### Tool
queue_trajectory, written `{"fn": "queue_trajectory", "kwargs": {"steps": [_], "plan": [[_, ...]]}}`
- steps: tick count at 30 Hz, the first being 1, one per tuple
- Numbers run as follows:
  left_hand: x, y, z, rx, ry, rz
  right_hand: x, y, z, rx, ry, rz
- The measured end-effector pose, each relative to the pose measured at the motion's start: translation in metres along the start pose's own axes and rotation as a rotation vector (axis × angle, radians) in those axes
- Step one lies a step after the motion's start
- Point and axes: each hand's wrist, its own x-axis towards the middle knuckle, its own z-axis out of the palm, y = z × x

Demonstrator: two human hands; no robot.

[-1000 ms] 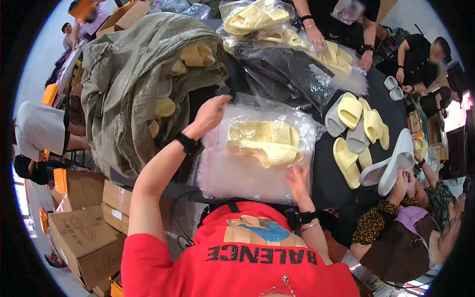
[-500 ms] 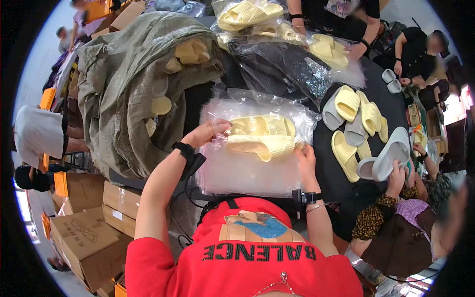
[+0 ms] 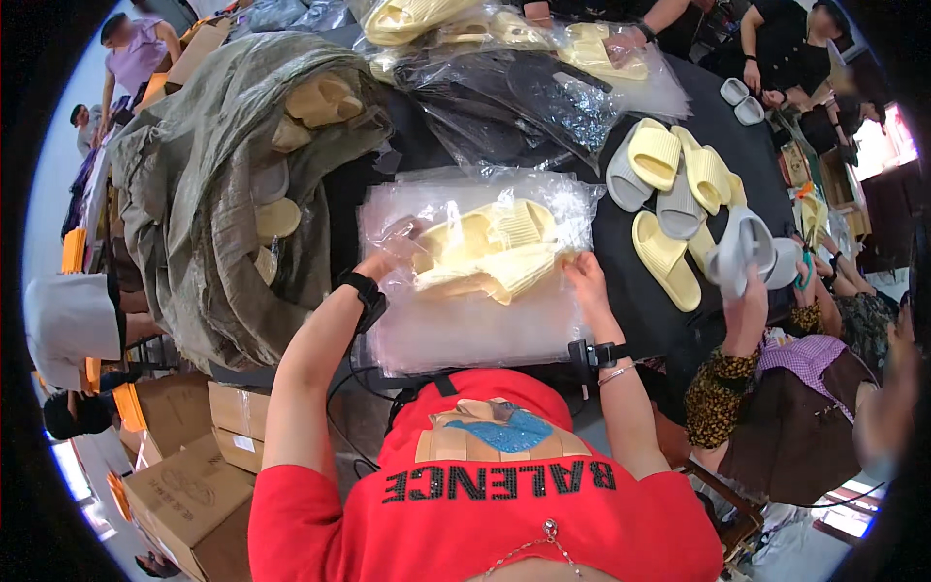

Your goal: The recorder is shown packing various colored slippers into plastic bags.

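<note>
A pair of pale yellow slippers [image 3: 490, 242] lies in a clear plastic bag [image 3: 567, 199] on a stack of similar clear bags [image 3: 485, 335], straight in front of me. The near slipper is tipped on its side against the other. My left hand [image 3: 396, 246] is closed at the heel end, with film over its fingers, which blurs them. At the toe end, my right hand [image 3: 586, 279] pinches the bag's edge between thumb and fingers, close to the near slipper's toe.
A grey-green woven sack [image 3: 208, 194] with slippers inside stands on the left. Loose yellow and grey slippers [image 3: 664, 257] lie on the black table [image 3: 630, 325] to the right. A co-worker's hand [image 3: 745, 301] holds grey slippers there. Cardboard boxes [image 3: 184, 495] stand at lower left.
The view has shifted, so the table things appear further left. Both hands stay at the bag's two ends. The co-worker's grey slippers have been raised and turned.
</note>
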Motion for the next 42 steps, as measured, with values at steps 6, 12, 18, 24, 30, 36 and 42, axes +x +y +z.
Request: {"fn": "queue_trajectory", "kwargs": {"steps": [6, 12, 18, 24, 30, 36, 42], "plan": [[-0.001, 0.105, -0.032, -0.625, 0.320, -0.369, -0.009, -0.027, 0.000, 0.037, 0.044, 0.107], [-0.018, 0.098, -0.025, -0.665, 0.413, -0.313, -0.003, -0.026, 0.011, -0.113, 0.114, 0.141], [0.004, 0.114, -0.020, -0.381, 0.355, -0.280, 0.008, -0.009, 0.008, -0.229, 0.106, 0.144], [0.022, 0.140, -0.009, 0.524, 0.042, 0.142, 0.023, 0.018, 0.000, -0.439, 0.161, 0.048], [0.031, 0.169, 0.029, 0.599, -0.080, 0.344, 0.005, 0.003, 0.005, -0.005, 0.171, 0.198], [0.030, 0.158, 0.064, 0.701, 0.061, 0.294, 0.000, 0.015, -0.011, -0.144, 0.191, 0.222], [-0.024, 0.072, 0.027, 0.177, 0.329, -0.157, -0.016, 0.011, -0.018, -0.314, 0.379, 0.001]]}}
